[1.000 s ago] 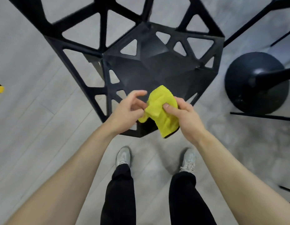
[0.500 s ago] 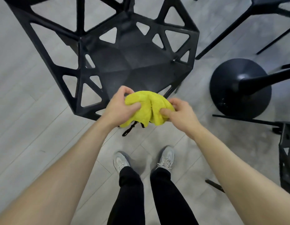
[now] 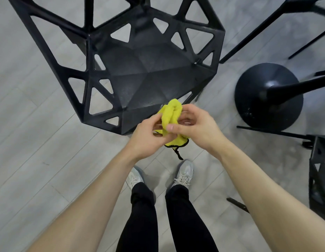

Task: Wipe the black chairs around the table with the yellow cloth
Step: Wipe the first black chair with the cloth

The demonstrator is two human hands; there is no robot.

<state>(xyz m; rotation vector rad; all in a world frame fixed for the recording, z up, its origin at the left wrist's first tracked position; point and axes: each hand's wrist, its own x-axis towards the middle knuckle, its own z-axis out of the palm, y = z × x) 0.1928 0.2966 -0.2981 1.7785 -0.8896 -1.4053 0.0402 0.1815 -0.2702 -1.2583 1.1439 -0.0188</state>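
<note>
1. While both hands bunch the yellow cloth [image 3: 171, 113] just off the black chair [image 3: 139, 70] seat's near edge, the left hand [image 3: 149, 135] and right hand [image 3: 196, 124] each pinch it.
2. I judge it best folded into a flat pad before wiping.
3. The cloth is soft, fluffy, black-edged; the chair is hard, matte, faceted, with triangular cut-outs likely to snag loose folds.

I see both hands at mid-frame bunching the yellow cloth [image 3: 171, 113]: left hand [image 3: 148, 136] grips its left side, right hand [image 3: 194, 124] pinches it by thumb. Black lattice chair [image 3: 139, 70] just beyond, over grey plank floor [image 3: 39, 160]. Black round table base [image 3: 267, 95] at right.
</note>
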